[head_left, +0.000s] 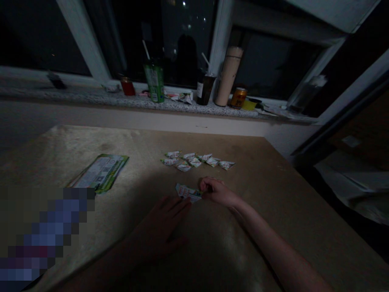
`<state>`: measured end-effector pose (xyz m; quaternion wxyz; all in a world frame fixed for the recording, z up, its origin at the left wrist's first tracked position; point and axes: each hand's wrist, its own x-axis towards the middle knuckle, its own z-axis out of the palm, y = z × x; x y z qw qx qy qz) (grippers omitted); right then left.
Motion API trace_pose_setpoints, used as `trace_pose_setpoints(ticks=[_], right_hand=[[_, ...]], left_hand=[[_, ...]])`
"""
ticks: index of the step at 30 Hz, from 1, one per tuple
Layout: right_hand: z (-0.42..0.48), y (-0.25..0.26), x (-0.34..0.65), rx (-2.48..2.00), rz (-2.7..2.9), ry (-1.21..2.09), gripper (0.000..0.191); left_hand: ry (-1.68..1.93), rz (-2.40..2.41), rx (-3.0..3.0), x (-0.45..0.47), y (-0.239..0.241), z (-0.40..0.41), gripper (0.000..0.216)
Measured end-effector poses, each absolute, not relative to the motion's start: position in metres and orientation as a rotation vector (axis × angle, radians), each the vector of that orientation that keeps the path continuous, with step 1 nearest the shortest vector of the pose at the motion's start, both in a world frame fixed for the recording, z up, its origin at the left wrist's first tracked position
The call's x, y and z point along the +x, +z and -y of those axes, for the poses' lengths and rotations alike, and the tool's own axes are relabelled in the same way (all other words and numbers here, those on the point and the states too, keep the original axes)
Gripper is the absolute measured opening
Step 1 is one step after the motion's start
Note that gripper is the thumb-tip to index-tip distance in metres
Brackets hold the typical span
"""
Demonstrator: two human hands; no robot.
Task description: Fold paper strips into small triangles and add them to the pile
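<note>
before me, a left hand [165,215], fingers extended, seemingly steadies a folded printed wrapper [187,192] whose end the right hand [216,190] pinches; folded packets [195,162] sit beyond, leaving elbow room.

Free tabletop [291,202] right of right hand [217,191]; 8 packets [195,162] beyond

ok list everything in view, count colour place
Folded packets: about eight, white-green, table middle
Nearest packet: one, white-green, by grips
Flat packets: unclear, green-white, table left
Table: one, brown, centre
Sill: one, grey, back
Jar: one, red, sill left
Straw cups: two, green, dark, sill
Flask: one, beige, sill
Can: one, orange, sill
Bottle: one, clear, sill right
Windows: several, dark, back
Left grip: one, shadowed, packet's near edge
Right grip: one, lit, packet's right end
</note>
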<state>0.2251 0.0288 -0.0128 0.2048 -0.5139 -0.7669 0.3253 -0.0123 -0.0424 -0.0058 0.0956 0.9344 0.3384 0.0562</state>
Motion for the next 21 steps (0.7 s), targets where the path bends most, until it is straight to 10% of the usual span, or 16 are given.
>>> trace_pose_setpoints(ticks=[21], right_hand=[[-0.025, -0.015, 0.232, -1.302, 2.202, 0.898, 0.039]], left_hand=[[0.170, -1.032, 2.778, -0.005, -0.008, 0.041, 0.066]])
